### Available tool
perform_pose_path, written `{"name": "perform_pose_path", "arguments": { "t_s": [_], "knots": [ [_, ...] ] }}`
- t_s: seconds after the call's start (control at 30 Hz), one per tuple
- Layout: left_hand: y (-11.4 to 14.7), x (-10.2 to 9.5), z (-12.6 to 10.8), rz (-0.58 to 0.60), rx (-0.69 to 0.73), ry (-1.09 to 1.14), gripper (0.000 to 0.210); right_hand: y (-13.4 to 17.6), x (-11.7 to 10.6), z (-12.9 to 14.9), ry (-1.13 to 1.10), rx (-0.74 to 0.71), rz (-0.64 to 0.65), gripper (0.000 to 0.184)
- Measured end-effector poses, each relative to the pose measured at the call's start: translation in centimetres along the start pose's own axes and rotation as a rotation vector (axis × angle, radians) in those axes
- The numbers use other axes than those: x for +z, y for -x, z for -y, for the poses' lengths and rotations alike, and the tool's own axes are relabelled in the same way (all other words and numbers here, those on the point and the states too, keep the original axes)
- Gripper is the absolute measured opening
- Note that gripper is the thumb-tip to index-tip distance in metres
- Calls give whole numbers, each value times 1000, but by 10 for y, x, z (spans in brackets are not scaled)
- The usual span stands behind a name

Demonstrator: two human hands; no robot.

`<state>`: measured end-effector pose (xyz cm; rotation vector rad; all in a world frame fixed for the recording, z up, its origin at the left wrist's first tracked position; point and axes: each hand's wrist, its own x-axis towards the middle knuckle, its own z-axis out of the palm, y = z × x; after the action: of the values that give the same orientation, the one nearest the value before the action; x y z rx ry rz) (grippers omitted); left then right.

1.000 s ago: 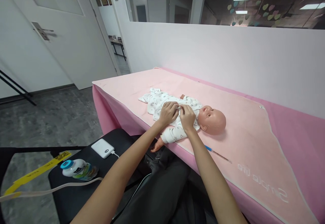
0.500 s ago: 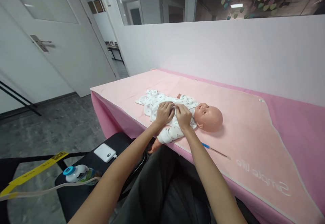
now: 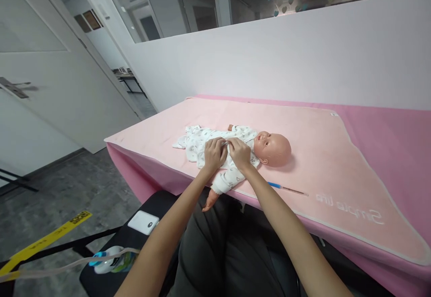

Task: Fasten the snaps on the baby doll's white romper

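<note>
A baby doll (image 3: 274,149) lies on its back on the pink blanket, its head to the right and one arm hanging over the table's near edge. It wears a white printed romper (image 3: 193,142). My left hand (image 3: 214,153) and my right hand (image 3: 239,153) meet over the doll's chest, fingertips close together. Both pinch the cloth of the romper front between curled fingers. The exact spot they grip is too small to make out.
A thin stick with a blue handle (image 3: 274,184) lies on the pink blanket (image 3: 323,153), right of my forearm. On a black chair at the left are a white power bank (image 3: 143,222) and a bottle with a blue cap (image 3: 112,259). A white wall (image 3: 269,63) stands behind the table.
The camera view has tilted and turned slightly right. My hands stay at the romper front, with fingers still pinched together. The doll keeps its place on the blanket.
</note>
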<state>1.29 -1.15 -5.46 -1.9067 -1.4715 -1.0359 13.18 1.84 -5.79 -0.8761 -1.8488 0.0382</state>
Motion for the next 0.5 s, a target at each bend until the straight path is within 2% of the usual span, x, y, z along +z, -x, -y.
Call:
{"name": "perform_pose_path", "arguments": {
  "t_s": [0.5],
  "knots": [
    [2,-2,-2,29,22,54,15,1,2,0,30,19,-52,20]
  ]
}}
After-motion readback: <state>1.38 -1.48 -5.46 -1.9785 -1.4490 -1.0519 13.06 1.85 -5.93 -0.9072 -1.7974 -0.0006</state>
